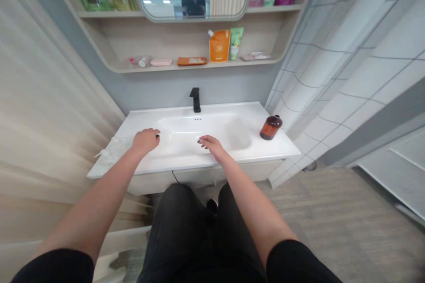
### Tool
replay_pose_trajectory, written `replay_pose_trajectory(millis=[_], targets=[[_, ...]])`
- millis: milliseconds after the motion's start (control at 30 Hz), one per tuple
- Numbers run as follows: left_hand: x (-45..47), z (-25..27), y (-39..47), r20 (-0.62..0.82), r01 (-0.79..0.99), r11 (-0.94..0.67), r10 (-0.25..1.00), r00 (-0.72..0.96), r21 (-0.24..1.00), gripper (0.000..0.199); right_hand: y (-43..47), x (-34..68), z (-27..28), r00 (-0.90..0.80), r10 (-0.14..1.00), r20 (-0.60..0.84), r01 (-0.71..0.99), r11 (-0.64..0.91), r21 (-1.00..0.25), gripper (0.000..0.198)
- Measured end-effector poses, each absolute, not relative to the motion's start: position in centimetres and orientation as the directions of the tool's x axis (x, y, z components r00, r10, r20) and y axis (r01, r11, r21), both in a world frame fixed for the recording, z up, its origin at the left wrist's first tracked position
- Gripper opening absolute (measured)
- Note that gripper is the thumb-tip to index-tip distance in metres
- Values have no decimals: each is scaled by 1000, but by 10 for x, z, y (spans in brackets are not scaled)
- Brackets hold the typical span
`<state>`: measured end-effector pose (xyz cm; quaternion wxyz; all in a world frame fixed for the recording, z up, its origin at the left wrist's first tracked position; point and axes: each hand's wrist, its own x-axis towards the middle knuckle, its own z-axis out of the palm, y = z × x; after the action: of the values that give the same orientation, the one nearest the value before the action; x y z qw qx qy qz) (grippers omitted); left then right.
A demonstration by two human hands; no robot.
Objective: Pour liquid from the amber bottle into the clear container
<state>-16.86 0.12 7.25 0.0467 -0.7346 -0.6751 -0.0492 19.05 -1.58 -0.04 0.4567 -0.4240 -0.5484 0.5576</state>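
My left hand [146,140] is closed above the left end of the white sink [239,143]. A tiny dark thing [157,135] shows at its fingertips, too small to name. Over the middle of the basin, my right hand [211,145] has its thumb and fingers drawn together. At those fingertips is a small dark and white spot [198,140]; I cannot tell whether it is held or part of the drain behind. A black faucet [195,100] stands at the back of the sink, beyond both hands.
On the counter's right end stands an amber bottle [271,128] without a cap. Crumpled clear plastic [114,150] lies at the left end. Above, a shelf [159,68] bears an orange pouch [219,46], a green tube [236,43] and small packets. A curtain [49,75] hangs at left.
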Motion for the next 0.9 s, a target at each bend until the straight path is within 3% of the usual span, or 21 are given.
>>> replay_pose_trajectory(millis=[33, 133, 233, 400, 500, 567, 667, 767, 900], targets=[[-153, 65, -4, 152, 989, -127, 982, 114, 81, 31, -15, 190, -2, -218, 975, 29, -46, 20, -999, 31], [-102, 38, -21, 243, 757, -199, 969, 54, 623, 28, -14, 189, -4, -190, 981, 34, -26, 30, -999, 30], [-65, 17, -32, 155, 518, -109, 987, -46, 848, 26, -19, 186, -1, -147, 987, 67, 13, 69, -998, 28], [-59, 6, -38, 82, 332, -42, 991, -107, 942, 33, -35, 199, 14, -104, 991, 85, -29, 82, -996, 35], [-66, 5, -40, 91, 301, -57, 991, -98, 952, 37, -46, 240, 23, 89, 985, 146, -33, 149, -988, 41], [-67, 5, -40, 103, 294, -71, 990, -95, 953, 38, -54, 286, 25, 335, 907, 255, 95, 236, -967, 42], [-65, 5, -40, 112, 262, -83, 989, -100, 961, 39, -63, 366, 23, 620, 665, 416, 381, 208, -901, 45], [-63, 6, -40, 103, 252, -76, 990, -97, 965, 40, -59, 435, 19, 718, 520, 462, 502, 73, -862, 71], [-64, 6, -42, 100, 260, -71, 990, -98, 963, 41, -32, 475, 23, 686, 655, 318, 382, 49, -923, 116]])
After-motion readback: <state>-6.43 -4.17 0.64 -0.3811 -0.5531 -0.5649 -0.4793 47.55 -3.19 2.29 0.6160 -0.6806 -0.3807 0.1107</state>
